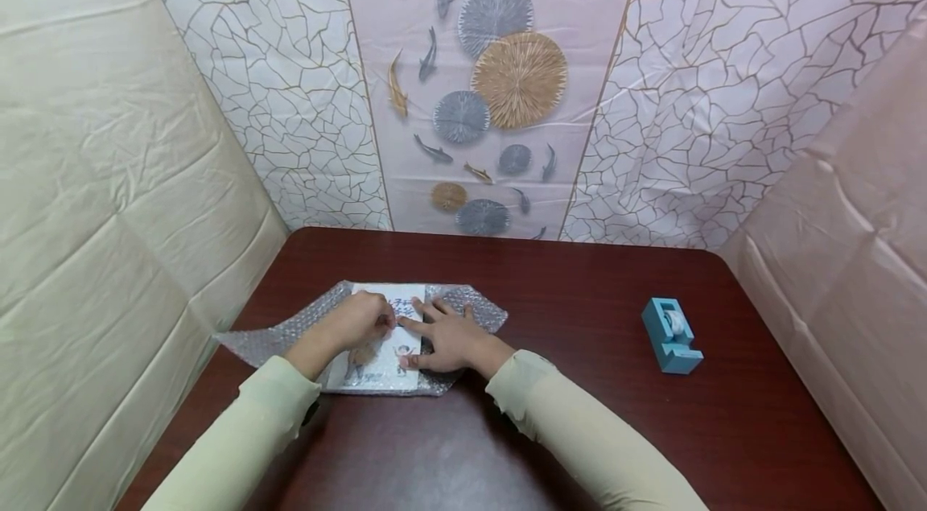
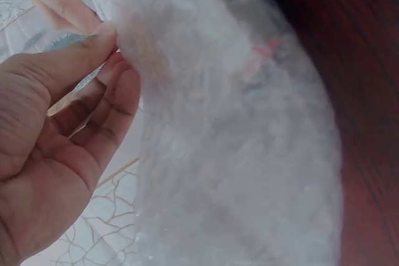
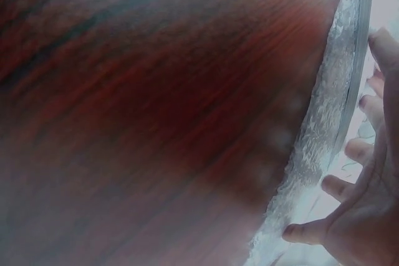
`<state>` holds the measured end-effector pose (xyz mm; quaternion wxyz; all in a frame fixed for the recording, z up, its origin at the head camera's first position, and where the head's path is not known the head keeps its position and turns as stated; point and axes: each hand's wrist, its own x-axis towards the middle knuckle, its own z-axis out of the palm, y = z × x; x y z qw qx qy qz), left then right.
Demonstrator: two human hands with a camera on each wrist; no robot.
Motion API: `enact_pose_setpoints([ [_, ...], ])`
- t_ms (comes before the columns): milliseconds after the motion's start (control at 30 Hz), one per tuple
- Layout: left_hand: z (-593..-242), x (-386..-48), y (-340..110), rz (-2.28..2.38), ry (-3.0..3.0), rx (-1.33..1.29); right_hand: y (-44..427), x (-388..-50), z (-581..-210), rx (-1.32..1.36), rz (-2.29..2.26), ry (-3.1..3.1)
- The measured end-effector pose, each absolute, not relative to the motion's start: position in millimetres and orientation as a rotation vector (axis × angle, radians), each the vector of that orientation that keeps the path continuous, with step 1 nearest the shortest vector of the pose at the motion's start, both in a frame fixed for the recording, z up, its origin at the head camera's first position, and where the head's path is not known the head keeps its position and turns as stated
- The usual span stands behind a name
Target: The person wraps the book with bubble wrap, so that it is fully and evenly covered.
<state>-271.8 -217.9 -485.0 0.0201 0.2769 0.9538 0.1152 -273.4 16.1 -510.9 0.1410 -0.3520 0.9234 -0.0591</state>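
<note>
A white book (image 1: 408, 340) with blue lettering and small drawings lies on a sheet of bubble wrap (image 1: 290, 329), which sticks out past both its sides. Part of the sheet is folded over the left of the cover. My left hand (image 1: 356, 319) pinches the edge of that fold between thumb and fingertips, plain in the left wrist view, where the bubble wrap (image 2: 237, 141) fills the middle. Fingers spread, my right hand (image 1: 452, 339) rests on the book's right side. The right wrist view shows the book's page edge (image 3: 355, 73) beside these fingers.
A blue tape dispenser (image 1: 669, 338) with a roll of clear tape stands on the right of the dark red wooden table (image 1: 565, 294). Patterned cloth (image 1: 463, 92) hangs behind the table, and plain pale cloth (image 1: 109, 173) hangs at the sides.
</note>
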Motion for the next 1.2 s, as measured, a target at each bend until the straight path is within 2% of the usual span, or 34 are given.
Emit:
enact_pose_setpoints([
  [367, -482, -271, -220, 0.370, 2.882, 0.782, 14, -273, -514, -1.066, -0.104, 2.698],
  [900, -483, -274, -224, 0.448, 2.914, 0.885, 11, -276, -519, -1.223, -0.112, 2.706],
  [1200, -488, -275, -229, 0.564, 2.969, 0.667, 12, -271, -516, -1.266, -0.166, 2.634],
])
